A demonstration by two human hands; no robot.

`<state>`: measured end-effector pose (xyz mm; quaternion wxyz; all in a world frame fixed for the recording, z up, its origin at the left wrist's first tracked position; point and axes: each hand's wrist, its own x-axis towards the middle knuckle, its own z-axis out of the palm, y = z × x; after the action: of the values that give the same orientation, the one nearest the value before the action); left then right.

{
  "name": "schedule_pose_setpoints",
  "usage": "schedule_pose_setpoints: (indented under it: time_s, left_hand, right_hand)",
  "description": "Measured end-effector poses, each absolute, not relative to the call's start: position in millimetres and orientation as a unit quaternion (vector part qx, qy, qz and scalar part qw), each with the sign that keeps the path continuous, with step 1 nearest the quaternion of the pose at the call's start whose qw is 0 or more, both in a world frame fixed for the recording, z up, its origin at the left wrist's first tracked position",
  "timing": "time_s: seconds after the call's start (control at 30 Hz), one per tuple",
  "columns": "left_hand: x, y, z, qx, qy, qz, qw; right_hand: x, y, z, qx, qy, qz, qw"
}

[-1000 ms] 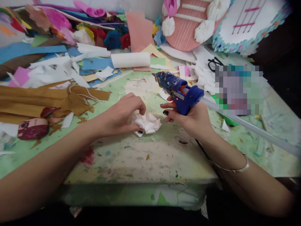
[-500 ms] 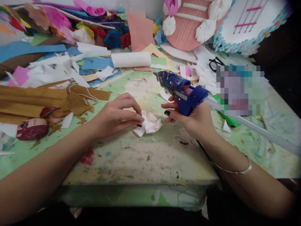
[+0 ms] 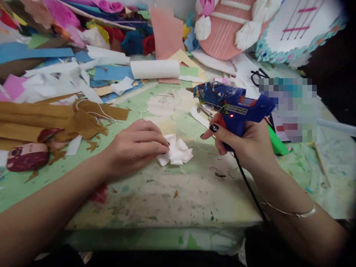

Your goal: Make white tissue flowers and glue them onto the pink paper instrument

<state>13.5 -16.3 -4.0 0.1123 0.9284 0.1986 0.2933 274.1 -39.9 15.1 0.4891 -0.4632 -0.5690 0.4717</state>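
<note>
A white paper flower (image 3: pixel 179 152) lies on the paint-stained table in front of me, its petals spread. At its left side, my left hand (image 3: pixel 136 144) has its fingers bent and close together, the tips gripping a petal edge. My right hand (image 3: pixel 244 142) is wrapped around the handle of a blue hot glue gun (image 3: pixel 236 102), held above the table to the right of the flower. Its nozzle points left and a small red light glows on its side. A black cord hangs down from the handle.
A white paper roll (image 3: pixel 155 69) and paper scraps (image 3: pixel 52 79) lie behind. On the left are brown crepe paper (image 3: pixel 27 118) and a dark red rounded object (image 3: pixel 27 157). Black-handled scissors (image 3: pixel 257 77) and a wooden stick (image 3: pixel 322 165) lie right; a pink guitar-shaped craft (image 3: pixel 222 33) stands behind.
My right hand has moved the glue gun to the right, away from the flower. The fingers of my left hand have come lower and closer together at the flower, which stays nearly in place.
</note>
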Motion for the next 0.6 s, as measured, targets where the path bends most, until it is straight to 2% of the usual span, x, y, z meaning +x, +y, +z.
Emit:
schedule_pose_setpoints:
  time_s: [0.17, 0.33, 0.47, 0.6]
  left_hand:
    - [15.3, -18.0, -10.5, 0.919, 0.198, 0.314, 0.129]
    - [18.5, -19.9, -5.6, 0.893, 0.225, 0.333, 0.201]
    - [27.6, -26.3, -0.1, 0.875, 0.282, 0.355, 0.17]
    - [33.7, -31.5, -4.0, 0.872, 0.339, 0.322, 0.141]
  right_hand:
    - [272.1, -41.7, 13.4, -0.456, -0.567, 0.49, 0.48]
    - [271.2, -43.0, 15.6, -0.46, -0.573, 0.469, 0.49]
    - [272.6, -41.7, 12.8, -0.493, -0.58, 0.418, 0.496]
    - [282.5, -36.6, 8.2, -0.564, -0.596, 0.307, 0.483]
